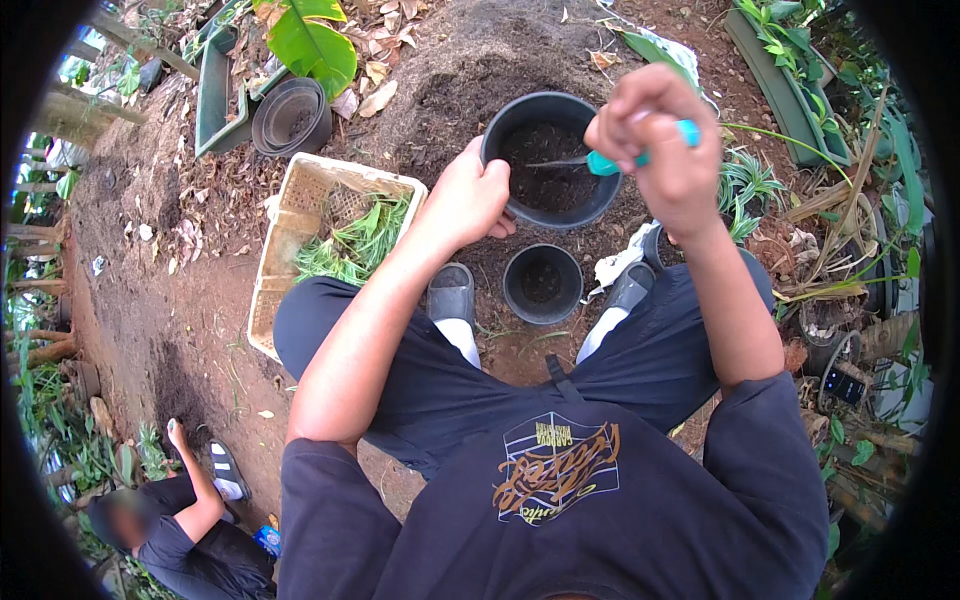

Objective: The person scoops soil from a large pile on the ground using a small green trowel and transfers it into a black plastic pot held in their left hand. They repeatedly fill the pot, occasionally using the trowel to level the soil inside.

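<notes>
My left hand (476, 196) grips the left rim of a large black plastic pot (562, 214) that holds dark soil (547, 184). In my right hand (660, 150), above the pot's right rim, is a hand tool with a teal handle (602, 163); its thin metal end reaches over the soil, and whether it touches the soil cannot be told. Between my feet stands a smaller black pot (543, 315) with some soil at its bottom. A cream plastic crate (271, 262) of green, narrow-leaved plants (360, 244) lies beside my left arm.
Nested round pots (262, 131) and a green planter trough (212, 97) are at the upper left. Another long trough (776, 97) stands at the upper right. White crumpled material (626, 255) lies near my right foot. Another person (202, 517) sits low at the lower left.
</notes>
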Demonstrator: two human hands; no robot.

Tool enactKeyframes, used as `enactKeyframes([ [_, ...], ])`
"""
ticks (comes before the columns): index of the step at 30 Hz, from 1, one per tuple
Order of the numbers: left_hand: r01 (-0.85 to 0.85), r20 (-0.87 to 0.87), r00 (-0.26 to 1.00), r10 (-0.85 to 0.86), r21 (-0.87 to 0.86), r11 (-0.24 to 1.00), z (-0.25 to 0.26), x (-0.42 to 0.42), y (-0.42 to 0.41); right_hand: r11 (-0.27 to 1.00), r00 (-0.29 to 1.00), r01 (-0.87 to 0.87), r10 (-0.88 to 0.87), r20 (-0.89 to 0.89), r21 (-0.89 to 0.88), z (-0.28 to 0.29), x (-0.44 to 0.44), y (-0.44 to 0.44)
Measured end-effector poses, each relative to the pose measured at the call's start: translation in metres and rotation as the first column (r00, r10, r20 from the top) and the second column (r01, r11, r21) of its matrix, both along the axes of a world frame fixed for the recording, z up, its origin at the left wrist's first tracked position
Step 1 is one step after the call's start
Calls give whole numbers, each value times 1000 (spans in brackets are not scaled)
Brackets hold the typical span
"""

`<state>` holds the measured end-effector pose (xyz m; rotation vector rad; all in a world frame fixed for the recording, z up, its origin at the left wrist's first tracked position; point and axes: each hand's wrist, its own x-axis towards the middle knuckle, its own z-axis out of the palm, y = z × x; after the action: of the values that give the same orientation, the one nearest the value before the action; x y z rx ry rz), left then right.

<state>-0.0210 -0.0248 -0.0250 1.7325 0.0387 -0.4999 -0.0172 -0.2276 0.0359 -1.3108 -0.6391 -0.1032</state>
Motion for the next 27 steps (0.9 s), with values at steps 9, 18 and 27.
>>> enactKeyframes([
  [9, 92, 18, 995, -94, 99, 991, -4, 0, 2, 963, 987, -65, 24, -158, -260, -20, -7, 9],
  [18, 110, -94, 990, -101, 96, 989, 8, 6, 9, 999, 997, 26, -28, -67, -23, -32, 7, 17],
  [27, 88, 14, 996, -90, 127, 988, 11, 3, 13, 975, 986, -16, -21, -165, -222, -32, -6, 27],
])
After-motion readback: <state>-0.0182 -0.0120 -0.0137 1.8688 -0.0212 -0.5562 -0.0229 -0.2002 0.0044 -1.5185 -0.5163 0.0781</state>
